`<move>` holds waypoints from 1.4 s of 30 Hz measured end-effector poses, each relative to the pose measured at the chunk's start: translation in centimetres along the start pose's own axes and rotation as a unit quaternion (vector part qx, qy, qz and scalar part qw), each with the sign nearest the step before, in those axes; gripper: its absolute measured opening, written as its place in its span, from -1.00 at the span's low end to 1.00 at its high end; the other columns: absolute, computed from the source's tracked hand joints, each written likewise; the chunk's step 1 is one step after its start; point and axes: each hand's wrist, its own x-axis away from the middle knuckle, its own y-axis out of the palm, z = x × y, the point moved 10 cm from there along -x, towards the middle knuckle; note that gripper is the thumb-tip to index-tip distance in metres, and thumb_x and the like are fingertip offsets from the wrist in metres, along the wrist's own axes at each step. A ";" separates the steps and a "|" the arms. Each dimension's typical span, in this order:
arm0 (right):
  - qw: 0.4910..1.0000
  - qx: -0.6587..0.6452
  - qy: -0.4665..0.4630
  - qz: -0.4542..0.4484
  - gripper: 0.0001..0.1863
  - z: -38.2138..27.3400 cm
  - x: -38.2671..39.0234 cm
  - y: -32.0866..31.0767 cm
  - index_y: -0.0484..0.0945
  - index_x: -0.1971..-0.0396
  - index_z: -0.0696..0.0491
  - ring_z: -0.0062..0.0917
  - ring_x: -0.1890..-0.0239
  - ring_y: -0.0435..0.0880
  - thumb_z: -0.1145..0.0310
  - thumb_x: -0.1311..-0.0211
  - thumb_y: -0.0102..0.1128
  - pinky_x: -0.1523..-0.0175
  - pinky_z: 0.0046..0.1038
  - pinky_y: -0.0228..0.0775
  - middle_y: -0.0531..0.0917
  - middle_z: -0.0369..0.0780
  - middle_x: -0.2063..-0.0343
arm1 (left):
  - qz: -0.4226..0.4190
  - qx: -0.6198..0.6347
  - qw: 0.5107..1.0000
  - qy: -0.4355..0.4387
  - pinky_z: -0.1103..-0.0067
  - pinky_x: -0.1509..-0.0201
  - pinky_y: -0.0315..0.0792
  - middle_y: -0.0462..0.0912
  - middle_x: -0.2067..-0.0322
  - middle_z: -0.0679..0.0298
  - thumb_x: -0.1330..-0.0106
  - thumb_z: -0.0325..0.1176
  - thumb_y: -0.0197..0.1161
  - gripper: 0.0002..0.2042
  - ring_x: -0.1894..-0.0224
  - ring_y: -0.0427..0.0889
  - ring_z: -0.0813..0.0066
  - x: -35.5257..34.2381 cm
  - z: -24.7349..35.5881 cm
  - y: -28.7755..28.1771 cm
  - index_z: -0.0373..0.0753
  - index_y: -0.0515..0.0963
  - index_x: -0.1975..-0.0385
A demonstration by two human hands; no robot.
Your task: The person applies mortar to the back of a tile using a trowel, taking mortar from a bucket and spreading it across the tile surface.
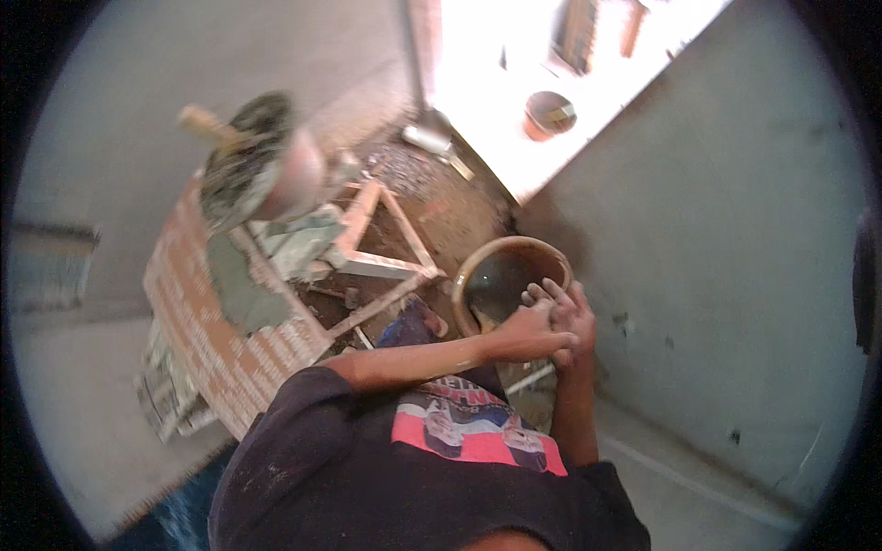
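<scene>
Tan bucket (462,275), round mouth, lies ahead-left of both hands. Left hand (525,336) and right hand (576,317) pressed together by bucket's near-right rim; right's fingers loosely spread, left's closure can't tell.

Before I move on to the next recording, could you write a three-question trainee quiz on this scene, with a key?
1. Multiple choice: What is the person's left hand touching?
A) The person's other hand
B) A tan handle
C) The doorway wall
2. True or false: The tan handle sticks out of the round tub beside the hands.
3. Fill in the blank: A ____ patch covers part of the orange-brown board.

Key:
1. A: it meets the right hand.
2. False: the tan handle is at the blurred bucket on the left, not in the round tub.
3. Grey.
</scene>
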 end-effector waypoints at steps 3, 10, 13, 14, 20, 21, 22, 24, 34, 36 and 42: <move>0.996 0.006 -0.003 0.092 -0.67 1.6 -2.5 -11.7 0.47 0.16 0.10 -0.28 0.25 0.63 0.13 -0.38 -0.02 0.06 -0.23 0.48 0.65 -0.04 0.32 | -0.076 -0.105 0.990 -0.055 0.28 -0.09 0.42 0.49 0.02 -0.29 -0.14 0.22 0.22 -0.20 -0.06 0.50 -0.15 -1.2 -4.7 4.7 -0.49 0.32 -0.08; 0.930 0.118 -0.029 0.347 -0.85 6.3 -6.8 -37.0 0.51 0.36 0.06 -0.43 0.47 0.57 0.30 -0.21 0.18 0.34 -0.31 0.43 0.57 -0.23 0.51 | -0.061 -0.188 0.975 -0.105 0.30 -0.15 0.39 0.53 0.03 -0.13 -0.19 0.09 0.22 -0.37 -0.06 0.51 -0.04 -0.6 -15.0 4.5 -0.43 0.49 0.02; 0.905 0.173 0.025 0.387 -0.83 6.7 -8.6 -44.8 0.50 0.30 0.07 -0.49 0.45 0.54 0.29 -0.22 0.17 0.31 -0.30 0.38 0.51 -0.30 0.51 | -0.029 -0.221 0.955 -0.193 0.31 -0.18 0.37 0.51 -0.02 -0.13 -0.19 0.08 0.23 -0.37 -0.10 0.49 -0.03 2.3 -22.7 2.5 -0.42 0.47 -0.02; 0.900 0.187 0.048 0.391 -0.81 6.7 -9.3 -47.4 0.49 0.27 0.07 -0.52 0.44 0.53 0.28 -0.23 0.16 0.28 -0.30 0.37 0.49 -0.33 0.50 | -0.011 -0.229 0.952 -0.204 0.31 -0.19 0.36 0.50 -0.05 -0.13 -0.19 0.08 0.23 -0.37 -0.12 0.48 -0.03 3.2 -24.6 1.5 -0.41 0.47 -0.04; 0.819 0.273 0.110 0.492 -0.74 8.7 -14.1 -62.4 0.56 0.23 0.12 -0.37 0.35 0.60 0.28 -0.17 0.15 0.24 -0.17 0.39 0.60 -0.22 0.40 | 0.003 -0.227 0.903 -0.364 0.32 -0.15 0.40 0.57 0.06 -0.17 -0.20 -0.03 0.26 -0.43 -0.03 0.56 -0.03 9.1 -33.5 -1.1 -0.42 0.48 -0.03; 0.806 0.361 0.110 0.456 -0.75 8.9 -14.8 -64.9 0.58 0.25 0.12 -0.34 0.31 0.61 0.29 -0.15 0.15 0.22 -0.16 0.40 0.61 -0.17 0.37 | 0.001 -0.220 0.901 -0.373 0.32 -0.13 0.41 0.58 0.08 -0.17 -0.20 -0.05 0.27 -0.44 -0.02 0.57 -0.03 9.3 -34.0 -1.2 -0.42 0.48 -0.02; 0.781 0.453 0.110 0.417 -0.76 8.8 -15.3 -68.4 0.59 0.27 0.12 -0.30 0.27 0.62 0.29 -0.13 0.15 0.21 -0.16 0.40 0.62 -0.12 0.34 | 0.001 -0.206 0.901 -0.381 0.33 -0.12 0.42 0.59 0.09 -0.18 -0.20 -0.06 0.27 -0.46 0.00 0.58 -0.03 9.4 -34.6 -1.1 -0.43 0.49 -0.01; 0.715 0.573 0.115 0.384 -0.75 8.6 -17.4 -72.4 0.61 0.29 0.13 -0.24 0.20 0.63 0.28 -0.13 0.14 0.18 -0.15 0.42 0.64 -0.03 0.29 | 0.025 -0.179 0.904 -0.387 0.34 -0.09 0.43 0.60 0.10 -0.14 -0.19 -0.09 0.29 -0.49 0.01 0.60 0.01 9.3 -35.9 -0.9 -0.42 0.52 0.03; 0.646 0.649 0.043 0.398 -0.57 8.6 -20.8 -67.1 0.55 0.08 0.23 -0.12 -0.01 0.57 0.25 -0.11 0.14 -0.11 -0.18 0.35 0.61 0.04 0.09 | 0.137 -0.136 0.913 -0.360 0.43 -0.01 0.49 0.65 0.15 -0.02 -0.22 -0.12 0.27 -0.55 0.10 0.67 0.21 9.4 -32.1 -4.1 -0.33 0.52 0.02; 0.662 0.652 -0.001 0.369 -0.56 6.9 -20.1 -63.3 0.56 0.07 0.21 -0.17 -0.01 0.57 0.24 -0.10 0.19 -0.12 -0.19 0.35 0.63 0.01 0.12 | 0.152 -0.112 0.926 -0.326 0.43 -0.01 0.50 0.66 0.17 0.00 -0.23 -0.12 0.27 -0.56 0.11 0.67 0.24 8.7 -28.2 -5.5 -0.33 0.52 0.02; 0.756 0.614 -0.134 0.182 -0.72 2.3 -26.4 -44.3 0.56 0.10 0.15 -0.51 0.44 0.64 0.41 -0.19 0.18 0.36 -0.44 0.48 0.65 -0.18 0.42 | 0.265 -0.015 0.949 -0.171 0.47 0.01 0.49 0.67 0.20 0.05 -0.25 -0.16 0.26 -0.61 0.15 0.66 0.34 9.8 -18.1 -12.8 -0.33 0.54 0.07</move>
